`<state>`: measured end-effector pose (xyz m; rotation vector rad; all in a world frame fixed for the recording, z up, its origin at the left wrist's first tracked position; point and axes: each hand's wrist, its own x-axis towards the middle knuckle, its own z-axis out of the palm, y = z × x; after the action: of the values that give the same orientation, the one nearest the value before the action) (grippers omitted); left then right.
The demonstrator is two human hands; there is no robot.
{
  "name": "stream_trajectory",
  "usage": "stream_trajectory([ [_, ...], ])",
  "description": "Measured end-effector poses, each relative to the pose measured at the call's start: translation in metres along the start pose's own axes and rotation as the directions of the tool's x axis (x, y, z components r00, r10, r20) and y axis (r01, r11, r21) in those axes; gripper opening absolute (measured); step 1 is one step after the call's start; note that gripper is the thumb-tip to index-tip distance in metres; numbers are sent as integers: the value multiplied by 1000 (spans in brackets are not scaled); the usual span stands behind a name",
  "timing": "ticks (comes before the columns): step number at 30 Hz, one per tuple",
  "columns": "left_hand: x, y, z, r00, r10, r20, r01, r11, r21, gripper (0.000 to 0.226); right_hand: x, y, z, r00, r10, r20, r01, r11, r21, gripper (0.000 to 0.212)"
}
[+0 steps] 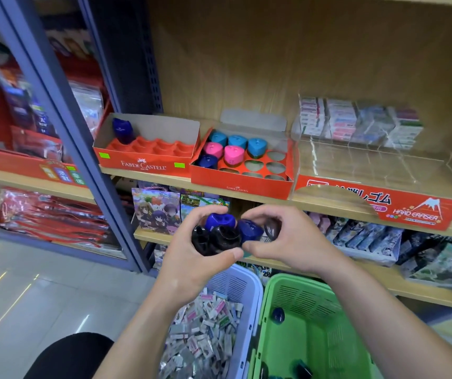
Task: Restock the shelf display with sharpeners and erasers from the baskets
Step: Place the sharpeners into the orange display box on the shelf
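1. The wooden shelf (328,206) carries three displays along its front edge.
2. The clear eraser display (383,170) occupies the right end; packed erasers (356,124) are stacked along its back wall.
3. Below the shelf stand a green basket (301,296) holding a dark sharpener (278,315) and, touching it on the left, a pale blue basket (235,285) filled with loose erasers (205,324).
4. The left red box (142,165) holds one blue sharpener (122,131) in its back left corner.
5. The middle red box (235,187) holds teal, pink and blue sharpeners (230,149) in its back and left slots.
6. The left hand (192,258), in front of the shelf edge, grips black sharpeners (219,239) and a blue one.
7. The right hand (295,242), thumb touching the left thumb, pinches a blue sharpener (249,229) and a dark one.
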<state>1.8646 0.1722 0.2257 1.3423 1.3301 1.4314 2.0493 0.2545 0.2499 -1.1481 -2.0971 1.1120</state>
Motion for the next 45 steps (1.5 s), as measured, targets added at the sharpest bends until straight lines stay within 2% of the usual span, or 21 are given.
stream_trajectory([
  [3,9,4,-13,999,24,-33,-23,999,34,59,10,-15,-4,997,-70,20,71,997,-22,38],
  [7,28,9,-37,987,52,-151,-37,994,102,57,41,-35,-20,971,-162,-175,164,986,-3,43],
  [10,42,11,-52,977,55,-208,-22,987,159,56,77,-40,-27,944,-204,-261,186,978,-93,48],
  [14,51,8,-59,976,56,-211,-15,982,189,54,110,-36,-24,975,-122,-188,80,973,-219,39],
  [17,52,0,-62,979,29,-203,9,983,184,55,122,-31,-26,980,-70,-184,24,971,-238,34],
  [21,54,-11,-63,975,-5,-220,44,985,168,55,128,-26,-25,988,-73,-139,37,970,-241,26],
  [26,55,-15,-61,977,-13,-214,45,989,142,54,132,-23,-23,987,-107,-119,62,942,-330,18],
  [31,55,-13,-59,981,-15,-195,43,989,141,54,134,-26,-21,992,-112,-59,80,913,-400,19],
  [35,54,-12,-60,982,-9,-191,36,990,139,53,138,-29,-19,992,-84,-92,27,864,-503,15],
  [38,55,-12,-62,979,-10,-202,39,989,142,54,137,-30,-17,989,-79,-127,-4,834,-551,21],
  [43,58,-7,-63,976,-17,-216,54,985,167,56,139,-31,-23,999,-11,-37,-12,820,-572,29],
  [45,59,-4,-62,977,-18,-215,53,986,159,57,137,-30,-22,992,-67,-103,4,854,-521,25],
])
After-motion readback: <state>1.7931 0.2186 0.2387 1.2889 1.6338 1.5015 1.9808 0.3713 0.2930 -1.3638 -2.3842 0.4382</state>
